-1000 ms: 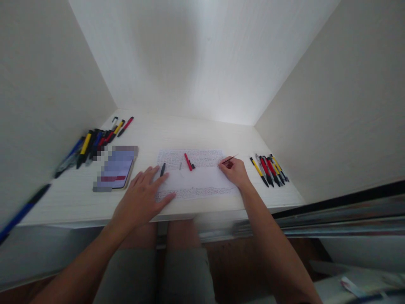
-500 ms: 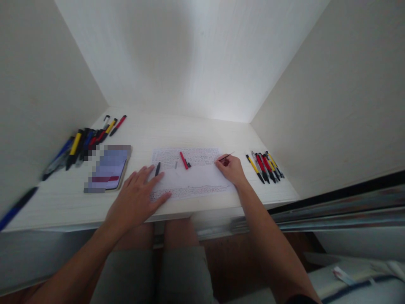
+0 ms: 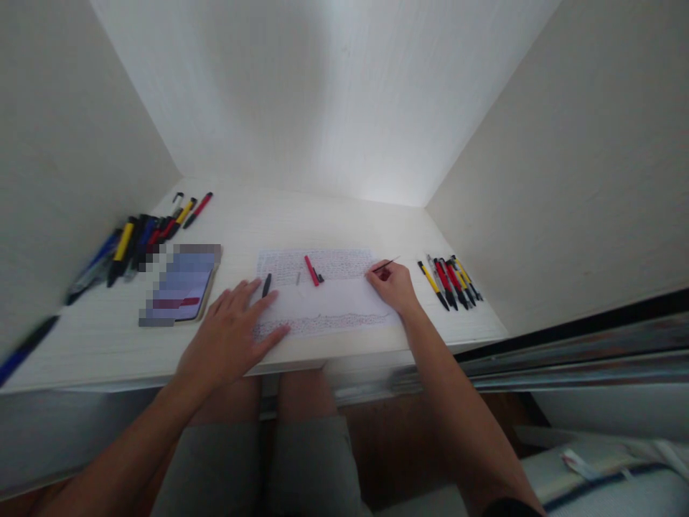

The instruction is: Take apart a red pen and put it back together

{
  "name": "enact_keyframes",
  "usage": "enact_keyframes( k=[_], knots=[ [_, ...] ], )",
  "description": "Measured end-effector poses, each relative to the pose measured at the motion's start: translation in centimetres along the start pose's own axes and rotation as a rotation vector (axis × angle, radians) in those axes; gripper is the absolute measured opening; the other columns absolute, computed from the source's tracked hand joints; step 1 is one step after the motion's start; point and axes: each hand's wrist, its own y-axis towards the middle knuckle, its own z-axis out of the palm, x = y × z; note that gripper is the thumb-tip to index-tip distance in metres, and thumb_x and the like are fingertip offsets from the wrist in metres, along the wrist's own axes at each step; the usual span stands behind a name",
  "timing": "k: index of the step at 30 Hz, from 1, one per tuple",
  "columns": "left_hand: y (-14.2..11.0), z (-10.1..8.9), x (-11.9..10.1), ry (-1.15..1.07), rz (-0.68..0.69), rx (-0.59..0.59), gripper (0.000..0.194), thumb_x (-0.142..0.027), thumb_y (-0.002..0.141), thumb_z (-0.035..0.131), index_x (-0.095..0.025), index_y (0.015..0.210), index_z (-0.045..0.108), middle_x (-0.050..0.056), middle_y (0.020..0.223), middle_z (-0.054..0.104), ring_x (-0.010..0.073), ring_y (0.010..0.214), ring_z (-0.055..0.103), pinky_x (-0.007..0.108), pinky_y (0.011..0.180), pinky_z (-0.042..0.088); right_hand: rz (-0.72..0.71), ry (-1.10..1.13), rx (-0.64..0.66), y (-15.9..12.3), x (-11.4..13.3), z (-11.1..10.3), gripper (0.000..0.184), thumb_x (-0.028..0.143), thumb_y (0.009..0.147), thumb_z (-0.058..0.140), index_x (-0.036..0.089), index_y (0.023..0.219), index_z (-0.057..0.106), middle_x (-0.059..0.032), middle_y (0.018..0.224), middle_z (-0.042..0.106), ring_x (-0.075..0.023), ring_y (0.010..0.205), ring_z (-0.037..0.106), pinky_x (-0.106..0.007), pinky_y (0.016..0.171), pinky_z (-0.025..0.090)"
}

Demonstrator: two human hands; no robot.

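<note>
Pinching a thin refill (image 3: 386, 266) at the right edge of the sheet (image 3: 328, 301), our right hand (image 3: 394, 286) rests on the worktop (image 3: 108, 345). Our left hand (image 3: 229, 334) lies flat, fingers spread, on the sheet's left corner. A red barrel (image 3: 311, 271) and black cap (image 3: 266, 284) lie on the sheet. Pens (image 3: 451, 281) sit right, more pens (image 3: 141, 237) and a phone (image 3: 180, 287) left.
</note>
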Motion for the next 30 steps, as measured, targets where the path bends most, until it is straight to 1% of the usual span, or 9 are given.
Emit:
enact_keyframes(
  k=[14, 20, 30],
  knots=[
    [0.00, -0.07, -0.14, -0.012, -0.019, -0.001, 0.072, -0.069, 0.094, 0.036, -0.020, 0.144, 0.052, 0.017, 0.156, 0.038, 0.0356, 0.147, 0.031, 0.055, 0.118, 0.028, 0.013, -0.009, 0.009, -0.05, 0.24, -0.17, 0.015, 0.028, 0.082, 0.066, 0.016, 0.087, 0.072, -0.0052, 0.077, 0.073, -0.0188, 0.068, 0.066, -0.030, 0.065, 0.050],
    [0.04, -0.11, -0.20, -0.022, -0.021, 0.001, 0.073, -0.069, 0.094, 0.036, -0.019, 0.144, 0.052, 0.017, 0.155, 0.039, 0.0357, 0.146, 0.032, 0.055, 0.119, 0.027, 0.028, -0.026, 0.036, -0.05, 0.39, -0.28, 0.015, 0.030, 0.083, 0.066, 0.016, 0.087, 0.072, -0.0053, 0.077, 0.073, -0.0193, 0.069, 0.066, -0.030, 0.065, 0.050],
    [0.00, -0.14, -0.24, -0.026, -0.013, -0.002, 0.072, -0.068, 0.095, 0.037, -0.017, 0.144, 0.052, 0.018, 0.155, 0.039, 0.0361, 0.147, 0.031, 0.055, 0.118, 0.027, 0.016, -0.035, 0.016, -0.05, 0.55, -0.29, 0.016, 0.029, 0.082, 0.065, 0.015, 0.088, 0.072, -0.0057, 0.077, 0.073, -0.0186, 0.068, 0.065, -0.030, 0.065, 0.050]
  ],
)
